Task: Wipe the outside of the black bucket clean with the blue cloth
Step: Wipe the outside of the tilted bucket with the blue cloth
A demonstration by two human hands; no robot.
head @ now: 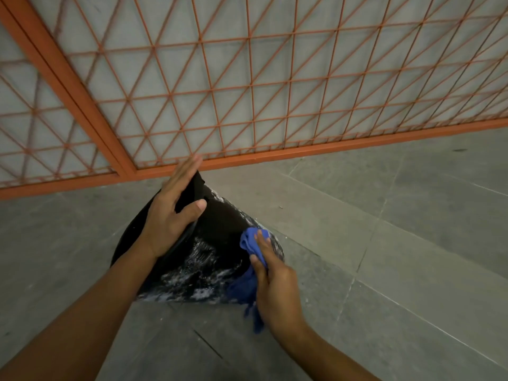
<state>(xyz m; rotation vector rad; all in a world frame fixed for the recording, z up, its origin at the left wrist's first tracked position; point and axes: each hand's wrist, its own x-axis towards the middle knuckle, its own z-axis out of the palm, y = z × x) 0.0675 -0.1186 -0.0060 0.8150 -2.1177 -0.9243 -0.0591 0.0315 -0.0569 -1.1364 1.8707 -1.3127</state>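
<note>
On the grey tiled floor (412, 215) near the orange mesh fence (247, 92), the left hand (170, 215) lies spread flat over the black bucket (209, 259), seemingly steadying it, while the right hand (275, 287), closed around the bunched blue cloth (251, 243), presses it to the streaked wall.

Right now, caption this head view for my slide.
Left hand steadies streaked black plastic bucket; right hand presses crumpled blue cloth against it.

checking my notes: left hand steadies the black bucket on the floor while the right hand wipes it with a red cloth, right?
Not quite: the head view shows the cloth is blue, not red. The rest holds: left hand steadies the black bucket, right hand wipes.
</note>
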